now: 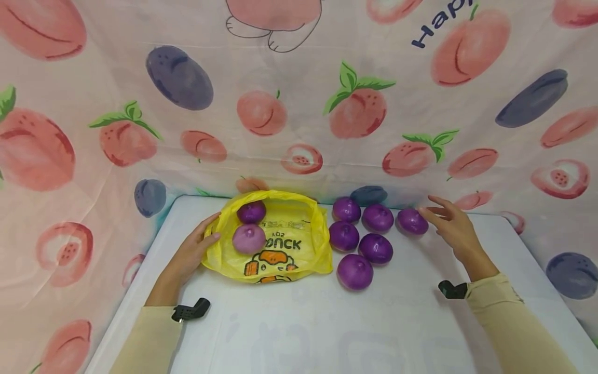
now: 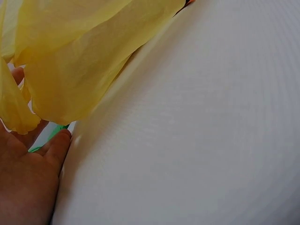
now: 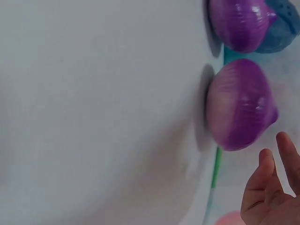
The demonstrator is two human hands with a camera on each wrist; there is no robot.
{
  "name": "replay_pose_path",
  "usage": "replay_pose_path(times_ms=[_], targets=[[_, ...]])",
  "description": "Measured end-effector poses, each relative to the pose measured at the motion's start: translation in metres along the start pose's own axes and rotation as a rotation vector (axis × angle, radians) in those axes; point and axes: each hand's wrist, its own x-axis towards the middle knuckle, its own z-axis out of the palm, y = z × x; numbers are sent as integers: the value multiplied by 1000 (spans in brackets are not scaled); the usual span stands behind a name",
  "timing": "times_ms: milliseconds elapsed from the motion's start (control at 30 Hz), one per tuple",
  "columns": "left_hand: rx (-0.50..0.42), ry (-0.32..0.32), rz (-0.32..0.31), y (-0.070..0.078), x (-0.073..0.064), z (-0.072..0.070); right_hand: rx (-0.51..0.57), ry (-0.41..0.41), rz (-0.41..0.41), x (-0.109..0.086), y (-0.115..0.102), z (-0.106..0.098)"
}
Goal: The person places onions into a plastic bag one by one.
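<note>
A yellow plastic bag (image 1: pixel 317 259) with a printed duck lies on the left half of the table, its mouth spread wide. Two purple onions show at it, a dark one (image 1: pixel 252 212) and a paler one (image 1: pixel 249 239). My left hand (image 1: pixel 190 253) is at the bag's left rim, thumb and fingers spread apart; folds of yellow plastic (image 2: pixel 70 79) hide part of the fingers. On the right, my right hand (image 1: pixel 450 231) has its fingers extended beside the rightmost purple onion (image 1: pixel 412 222). In the right wrist view a gap separates the fingertips from that onion (image 3: pixel 240 105).
Several more purple onions stand grouped right of the bag, the nearest being a larger one (image 1: pixel 355 272). The white table (image 1: pixel 289 332) meets a fruit-printed cloth (image 1: pixel 317 93) along its back edge. Both wrists carry small black devices (image 1: pixel 191 310).
</note>
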Motion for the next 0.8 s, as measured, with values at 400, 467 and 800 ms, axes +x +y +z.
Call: replay_pose_path(times_ms=[400, 467, 800], targets=[[8, -1, -1, 2, -2, 0, 68, -42, 60, 16, 16, 7], [6, -1, 3, 2, -2, 0, 88, -66, 84, 19, 17, 8], [17, 2, -3, 2, -1, 0, 131, -156, 142, 30, 29, 11]])
